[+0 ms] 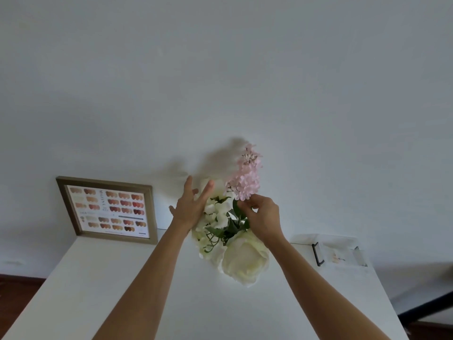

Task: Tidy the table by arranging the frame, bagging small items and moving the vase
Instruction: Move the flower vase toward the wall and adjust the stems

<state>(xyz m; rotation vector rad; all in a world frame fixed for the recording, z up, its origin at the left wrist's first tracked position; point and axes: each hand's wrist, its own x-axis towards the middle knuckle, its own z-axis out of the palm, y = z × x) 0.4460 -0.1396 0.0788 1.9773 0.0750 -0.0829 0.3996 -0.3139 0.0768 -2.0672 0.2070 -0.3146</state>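
White worktop (pixel 122 278), centre frame — right hand (pixel 263 217) pinches the pink sprig (pixel 246 179) to straighten it, left hand (pixel 190 207) spread wide, steadying the white blooms (pixel 242 258); vase hidden.

On the table (pixel 122 278), the frame (pixel 107 209) stands left of the flowers (pixel 230 231).

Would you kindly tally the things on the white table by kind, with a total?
Picture frame: 1
Flower arrangement, its vase hidden by blooms: 1
Clear bag: 1
Total: 3
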